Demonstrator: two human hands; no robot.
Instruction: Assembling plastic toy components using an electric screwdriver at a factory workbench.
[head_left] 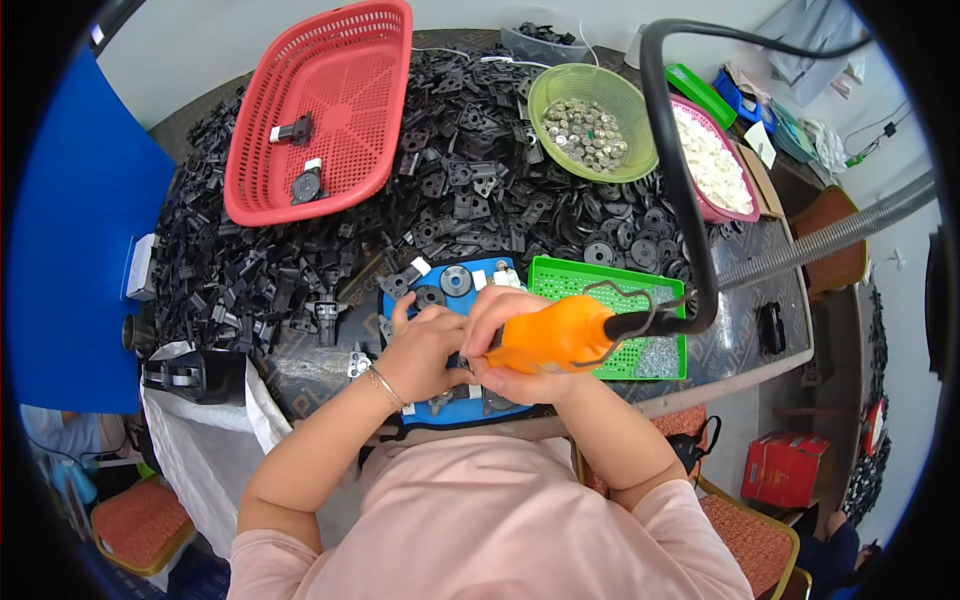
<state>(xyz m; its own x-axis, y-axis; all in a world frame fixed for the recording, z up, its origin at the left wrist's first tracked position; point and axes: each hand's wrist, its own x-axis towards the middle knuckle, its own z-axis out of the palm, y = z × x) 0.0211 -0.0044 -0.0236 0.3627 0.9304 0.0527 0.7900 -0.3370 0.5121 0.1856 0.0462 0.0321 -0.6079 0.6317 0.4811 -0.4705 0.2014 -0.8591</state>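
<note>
The desk [735, 335] carries a red basket [340, 105] beyond the blue mat [458, 411]. Over that mat, an orange tool [553, 338] is gripped by the right hand [487, 318]; the left hand [428, 343] bends there, its hold unclear. A black disc [457, 281] lies on the mat.

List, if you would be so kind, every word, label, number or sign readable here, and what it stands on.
Tabletop: pale printed lettering, partly covered; I won't copy its wording.
Red box, lower right: any marks are too small to read.
Orange tool: no lettering that I can make out.
</note>
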